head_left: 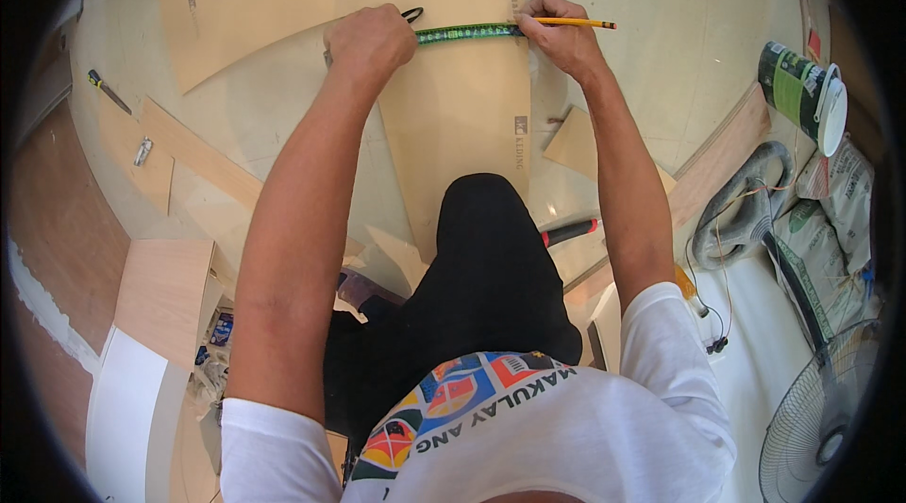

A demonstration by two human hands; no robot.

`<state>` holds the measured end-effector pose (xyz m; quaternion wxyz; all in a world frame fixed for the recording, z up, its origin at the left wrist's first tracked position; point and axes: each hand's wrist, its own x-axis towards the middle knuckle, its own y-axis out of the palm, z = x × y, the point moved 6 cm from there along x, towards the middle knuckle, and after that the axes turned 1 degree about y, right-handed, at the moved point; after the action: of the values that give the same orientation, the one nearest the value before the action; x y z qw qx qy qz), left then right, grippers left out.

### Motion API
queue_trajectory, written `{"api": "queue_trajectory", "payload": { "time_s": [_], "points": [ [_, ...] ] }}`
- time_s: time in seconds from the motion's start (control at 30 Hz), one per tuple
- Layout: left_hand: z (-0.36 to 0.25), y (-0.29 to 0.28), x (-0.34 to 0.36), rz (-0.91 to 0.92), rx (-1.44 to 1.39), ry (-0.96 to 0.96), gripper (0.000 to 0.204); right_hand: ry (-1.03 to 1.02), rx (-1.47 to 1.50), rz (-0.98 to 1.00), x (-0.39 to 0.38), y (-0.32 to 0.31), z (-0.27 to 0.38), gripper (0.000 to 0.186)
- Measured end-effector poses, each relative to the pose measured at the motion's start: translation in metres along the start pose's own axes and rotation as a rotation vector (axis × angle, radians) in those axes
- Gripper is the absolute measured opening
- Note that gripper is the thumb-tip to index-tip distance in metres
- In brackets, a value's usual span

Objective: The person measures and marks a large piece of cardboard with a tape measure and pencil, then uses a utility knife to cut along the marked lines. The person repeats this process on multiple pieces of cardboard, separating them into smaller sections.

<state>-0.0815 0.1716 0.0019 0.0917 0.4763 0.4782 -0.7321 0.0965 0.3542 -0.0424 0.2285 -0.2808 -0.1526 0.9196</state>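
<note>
A tan board [453,102] with curved cutting along its upper-left piece lies under both of my hands. My left hand [371,45] is closed around a tape measure, mostly hidden, with a black strap loop showing above it. The green tape blade [462,32] stretches across the board to my right hand [560,36], which pinches a yellow pencil [585,23] at the board's right edge, beside the blade's end. My knee in black trousers is bent over the lower part of the board.
Board offcuts [198,149] and a utility knife [109,91] lie left. A red-and-black handled tool [571,231] lies by my knee. At right are a green container [793,92], a grey frame [717,229], sacks [835,201], wires and a fan [812,427].
</note>
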Motion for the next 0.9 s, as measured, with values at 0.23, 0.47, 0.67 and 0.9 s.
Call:
{"api": "queue_trajectory", "payload": {
  "time_s": [0.23,0.47,0.67,0.9],
  "points": [
    [0.000,0.001,-0.003,0.009,0.008,-0.019,0.032,0.003,0.032,-0.015,0.000,0.005,-0.005,0.026],
    [-0.003,0.001,-0.001,-0.045,-0.004,-0.004,0.030,0.019,0.017,0.025,0.002,-0.001,-0.005,0.024],
    [-0.002,-0.005,-0.004,-0.107,-0.058,0.040,0.030,-0.090,0.317,-0.213,-0.011,-0.013,0.018,0.024],
    [-0.004,-0.004,-0.005,-0.010,-0.076,-0.026,0.026,-0.214,-0.087,-0.646,0.067,-0.064,0.015,0.022]
  ]
}}
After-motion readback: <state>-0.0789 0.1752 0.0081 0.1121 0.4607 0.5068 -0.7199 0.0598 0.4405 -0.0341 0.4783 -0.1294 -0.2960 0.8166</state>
